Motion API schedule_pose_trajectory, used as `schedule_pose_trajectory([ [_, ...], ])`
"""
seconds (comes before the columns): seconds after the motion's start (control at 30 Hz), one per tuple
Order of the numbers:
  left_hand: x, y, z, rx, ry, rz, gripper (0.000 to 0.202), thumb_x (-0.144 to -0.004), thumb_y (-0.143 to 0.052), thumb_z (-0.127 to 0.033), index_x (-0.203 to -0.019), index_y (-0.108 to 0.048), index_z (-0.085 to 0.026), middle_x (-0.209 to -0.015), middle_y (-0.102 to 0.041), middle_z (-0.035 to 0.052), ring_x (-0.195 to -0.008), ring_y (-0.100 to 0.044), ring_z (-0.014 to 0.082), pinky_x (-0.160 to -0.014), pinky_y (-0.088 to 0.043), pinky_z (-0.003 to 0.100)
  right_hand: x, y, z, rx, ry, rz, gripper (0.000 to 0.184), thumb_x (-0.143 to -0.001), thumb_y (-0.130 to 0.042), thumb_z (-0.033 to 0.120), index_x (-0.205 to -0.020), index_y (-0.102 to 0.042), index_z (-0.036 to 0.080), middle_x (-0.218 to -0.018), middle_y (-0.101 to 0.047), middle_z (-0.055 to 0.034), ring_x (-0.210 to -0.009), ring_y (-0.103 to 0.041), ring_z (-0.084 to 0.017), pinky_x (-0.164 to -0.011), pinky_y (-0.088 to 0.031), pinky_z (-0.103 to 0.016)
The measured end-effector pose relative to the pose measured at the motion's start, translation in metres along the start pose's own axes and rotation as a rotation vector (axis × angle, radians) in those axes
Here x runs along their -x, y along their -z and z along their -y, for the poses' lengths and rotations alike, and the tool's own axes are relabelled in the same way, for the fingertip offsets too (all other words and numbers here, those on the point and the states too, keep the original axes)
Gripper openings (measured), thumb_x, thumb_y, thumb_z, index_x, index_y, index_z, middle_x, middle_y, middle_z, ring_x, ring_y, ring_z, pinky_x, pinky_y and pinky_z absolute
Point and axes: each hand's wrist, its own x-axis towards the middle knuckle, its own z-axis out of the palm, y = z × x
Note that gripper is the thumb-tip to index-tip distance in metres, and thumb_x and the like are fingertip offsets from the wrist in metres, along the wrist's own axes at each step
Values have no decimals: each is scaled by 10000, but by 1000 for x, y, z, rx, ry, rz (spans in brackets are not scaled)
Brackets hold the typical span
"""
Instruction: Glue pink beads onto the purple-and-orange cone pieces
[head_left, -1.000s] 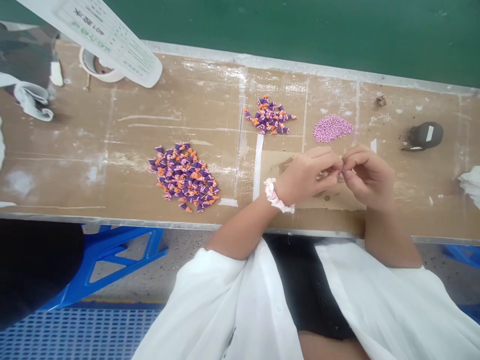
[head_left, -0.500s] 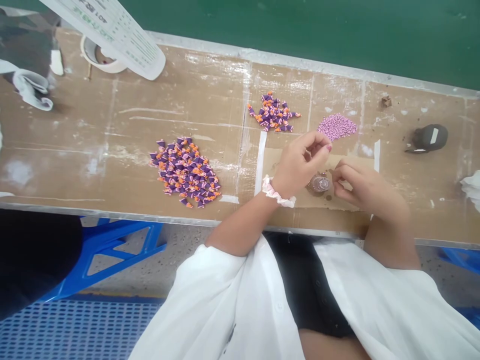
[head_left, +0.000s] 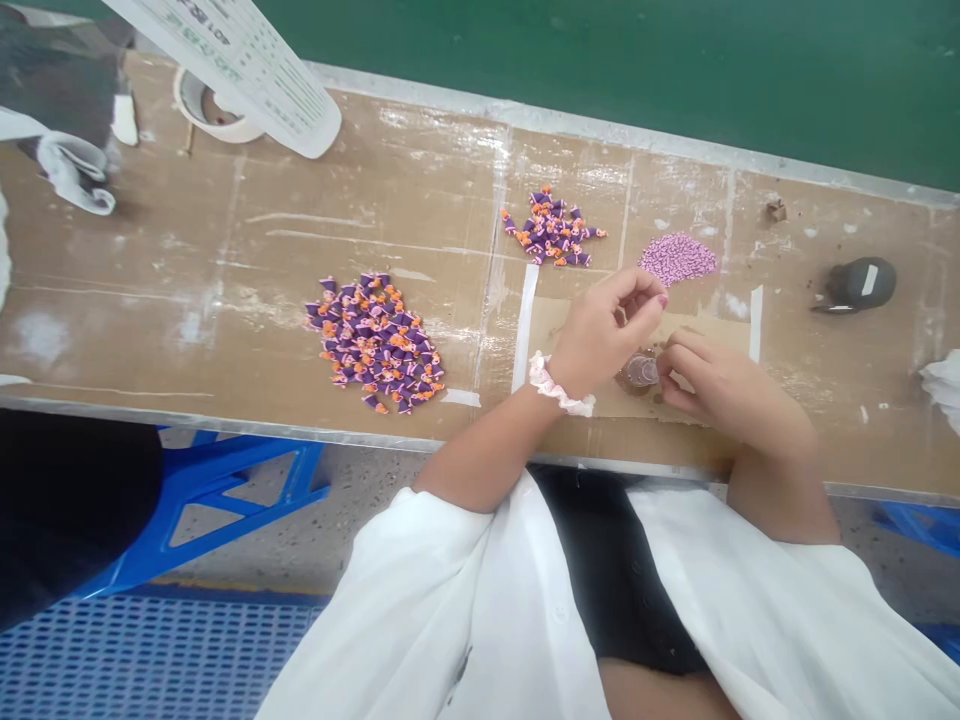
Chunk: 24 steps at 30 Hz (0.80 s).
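The right hand [head_left: 712, 390] rests on the counter [head_left: 225, 300], its curled fingers touching a small clear bottle [head_left: 639, 371] just to its left. Just beyond, the left hand [head_left: 600, 335] hovers over the bottle with fingertips pinched together, though whether they grip anything cannot be made out. Farther off lies the pink bead pile [head_left: 679, 258], nearer the left hand.

Big pile [head_left: 375, 342] & small pile [head_left: 553, 227] were purple/orange; bead heap [head_left: 679, 259] pink; bench [head_left: 225, 270] brown w/ white smears.
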Motion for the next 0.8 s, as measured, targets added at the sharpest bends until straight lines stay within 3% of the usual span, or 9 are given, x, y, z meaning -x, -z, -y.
schedule_pose_trajectory([
  [0.17, 0, 1, 1, -16, 7, 10, 96, -877, -532, -210, -799, -567, -167, -709, -561, -22, -653, -515, 72, -607, -410, 197, 2, 3, -1, -42, -27, -43, 177, -892, -507, 104, -796, -418, 224, -751, -486, -6, -650, -460, -156, -602, -382, -279],
  [0.37, -5, -2, 14, -142, -14, -1, 97, -898, -530, -219, -834, -580, -166, -743, -595, -18, -680, -536, 80, -657, -439, 205, 8, 3, -18, -106, -41, -156, 152, -880, -544, 115, -839, -447, 226, -765, -500, 4, -662, -495, -146, -610, -397, -273],
  [0.47, -7, 0, 5, -424, -95, 51, 119, -930, -511, -216, -892, -604, -152, -860, -649, 35, -806, -590, 125, -785, -471, 256, 9, -1, -27, -32, -33, -188, 142, -890, -555, 159, -842, -444, 231, -751, -507, -1, -629, -499, -150, -577, -392, -281],
  [0.57, -1, 14, -23, -869, -101, 182, 148, -945, -504, -216, -971, -631, -145, -1073, -662, 121, -1019, -598, 218, -914, -453, 349, 9, -4, -29, -15, 1, -222, 147, -887, -551, 165, -835, -437, 241, -724, -517, 1, -584, -500, -147, -525, -381, -281],
  [0.67, 18, 42, -55, -1143, 166, 322, 155, -945, -496, -195, -1008, -633, -156, -1075, -668, 121, -1028, -613, 236, -862, -454, 339, 10, -3, -26, 64, 1, -252, 169, -887, -551, 138, -840, -429, 245, -725, -534, -2, -581, -516, -146, -506, -381, -276],
  [0.7, 27, 54, -62, -1200, 301, 299, 159, -946, -489, -191, -1005, -634, -160, -1054, -675, 115, -1011, -622, 231, -848, -453, 330, 10, -2, -24, 88, 9, -260, 178, -889, -555, 130, -847, -424, 244, -732, -541, -2, -587, -522, -143, -510, -388, -271],
  [0.8, 51, 89, -69, -1310, 751, 52, 159, -937, -531, -302, -967, -621, -175, -1018, -686, 96, -970, -635, 229, -791, -445, 311, 10, 0, -20, 129, 57, -290, 196, -896, -563, 126, -859, -409, 241, -748, -548, 1, -595, -515, -128, -523, -399, -251],
])
